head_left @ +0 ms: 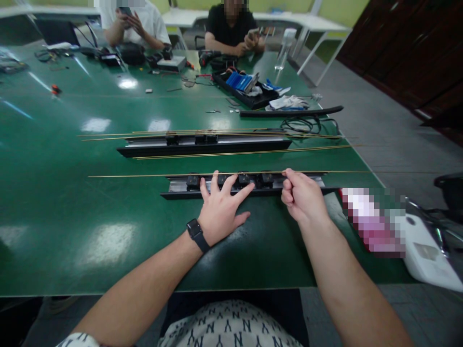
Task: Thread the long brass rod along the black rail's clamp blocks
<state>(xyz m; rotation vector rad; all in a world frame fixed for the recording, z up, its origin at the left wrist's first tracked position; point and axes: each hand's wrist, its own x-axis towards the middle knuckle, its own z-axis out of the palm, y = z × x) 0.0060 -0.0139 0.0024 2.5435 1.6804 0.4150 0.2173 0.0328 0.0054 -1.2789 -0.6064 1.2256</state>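
Observation:
A long black and silver rail (pixel 311 181) with several black blocks lies across the green table (pixel 72 212) in front of me. My left hand (pixel 221 207), with a dark watch on the wrist, rests flat with spread fingers on the rail's blocks. My right hand (pixel 301 195) pinches a thin brass rod (pixel 144 175) that runs left to right just above the rail. A second, similar rail (pixel 152 148) lies farther back with several more brass rods (pixel 217 154) on and beside it.
A black tray of blue parts (pixel 241 88), cables (pixel 307 125), a long black strip (pixel 289 113) and tools sit farther back. Two people sit at the far edge looking at phones. A white device (pixel 427 250) lies at the right corner, by the table edge.

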